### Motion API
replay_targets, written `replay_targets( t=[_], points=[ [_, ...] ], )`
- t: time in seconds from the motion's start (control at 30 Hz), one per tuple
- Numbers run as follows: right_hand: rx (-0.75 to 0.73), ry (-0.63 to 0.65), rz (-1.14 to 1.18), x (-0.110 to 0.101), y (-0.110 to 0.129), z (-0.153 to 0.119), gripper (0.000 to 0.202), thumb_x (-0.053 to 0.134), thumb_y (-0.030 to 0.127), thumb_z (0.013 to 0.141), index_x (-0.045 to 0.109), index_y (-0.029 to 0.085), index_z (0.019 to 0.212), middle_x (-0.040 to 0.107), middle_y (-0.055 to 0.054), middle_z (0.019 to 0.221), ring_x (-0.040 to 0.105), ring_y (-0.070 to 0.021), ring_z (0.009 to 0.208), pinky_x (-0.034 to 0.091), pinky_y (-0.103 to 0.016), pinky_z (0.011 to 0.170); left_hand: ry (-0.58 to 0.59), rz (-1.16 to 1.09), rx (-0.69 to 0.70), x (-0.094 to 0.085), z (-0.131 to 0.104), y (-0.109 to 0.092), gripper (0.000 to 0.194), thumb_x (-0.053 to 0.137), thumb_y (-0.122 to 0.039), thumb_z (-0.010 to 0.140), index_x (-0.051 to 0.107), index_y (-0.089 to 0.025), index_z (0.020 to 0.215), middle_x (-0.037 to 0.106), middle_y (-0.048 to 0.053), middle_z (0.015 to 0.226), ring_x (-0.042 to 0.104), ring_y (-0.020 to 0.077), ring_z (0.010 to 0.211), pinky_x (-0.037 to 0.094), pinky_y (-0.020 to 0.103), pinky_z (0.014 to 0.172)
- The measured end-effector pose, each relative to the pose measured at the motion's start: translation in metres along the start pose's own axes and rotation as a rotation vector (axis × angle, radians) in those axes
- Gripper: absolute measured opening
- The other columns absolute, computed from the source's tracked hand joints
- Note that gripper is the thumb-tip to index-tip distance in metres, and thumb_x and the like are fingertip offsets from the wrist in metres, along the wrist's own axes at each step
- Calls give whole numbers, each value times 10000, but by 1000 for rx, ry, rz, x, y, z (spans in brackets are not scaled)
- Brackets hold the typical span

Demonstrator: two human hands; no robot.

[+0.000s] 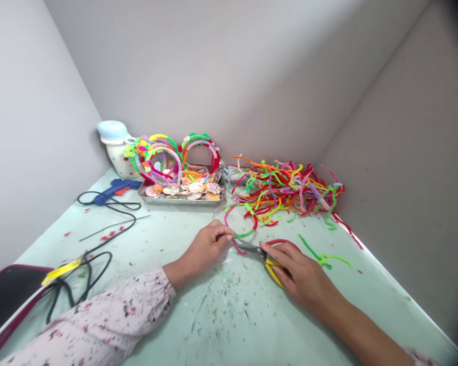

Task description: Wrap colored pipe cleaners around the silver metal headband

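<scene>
My left hand [209, 245] pinches a thin hoop partly wrapped in pink, red and green pipe cleaner [246, 235]. A bare grey wire curve shows on its far left side. My right hand [295, 272] is closed around the red and yellow handles of a pair of scissors [256, 249]. The blades point left, beside the left fingertips, at a loose pink end hanging below the hoop. Whether the blades touch that pink end I cannot tell.
A metal tray [183, 201] holds shells and wrapped hoops [162, 165]. Behind it stands a white bottle [118, 152]. A blue glue gun [112, 190] and black cable [99, 249] lie left. Pipe cleaners [290, 188] are heaped right, with green pieces [320, 259] nearer.
</scene>
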State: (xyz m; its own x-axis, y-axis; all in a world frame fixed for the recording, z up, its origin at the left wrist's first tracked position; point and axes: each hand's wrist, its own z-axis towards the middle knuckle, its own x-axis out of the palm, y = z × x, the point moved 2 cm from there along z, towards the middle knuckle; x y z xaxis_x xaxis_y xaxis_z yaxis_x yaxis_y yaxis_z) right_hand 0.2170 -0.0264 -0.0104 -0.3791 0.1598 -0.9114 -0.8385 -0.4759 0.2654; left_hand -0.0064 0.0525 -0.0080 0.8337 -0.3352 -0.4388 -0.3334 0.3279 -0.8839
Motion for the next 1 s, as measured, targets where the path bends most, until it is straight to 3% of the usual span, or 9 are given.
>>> replay_targets(
  t=[0.57, 1.0],
  points=[
    [0, 46, 44, 1, -1, -2, 495, 448, 132, 866, 453, 269, 1342, 580, -85, 1102, 589, -182, 970, 525, -302, 793, 7, 7, -3, 1, 0, 1, 208, 501, -217, 833, 698, -162, 873, 556, 32, 819, 551, 146, 758, 421, 256, 701],
    [-6, 1, 46, 0, 1, -1, 481, 446, 146, 872, 459, 261, 1338, 594, -90, 1095, 603, -176, 956, 533, -285, 774, 13, 6, 4, 2, 0, 1, 212, 500, -204, 831, 700, -152, 877, 542, 33, 814, 548, 145, 766, 417, 258, 714]
  ],
)
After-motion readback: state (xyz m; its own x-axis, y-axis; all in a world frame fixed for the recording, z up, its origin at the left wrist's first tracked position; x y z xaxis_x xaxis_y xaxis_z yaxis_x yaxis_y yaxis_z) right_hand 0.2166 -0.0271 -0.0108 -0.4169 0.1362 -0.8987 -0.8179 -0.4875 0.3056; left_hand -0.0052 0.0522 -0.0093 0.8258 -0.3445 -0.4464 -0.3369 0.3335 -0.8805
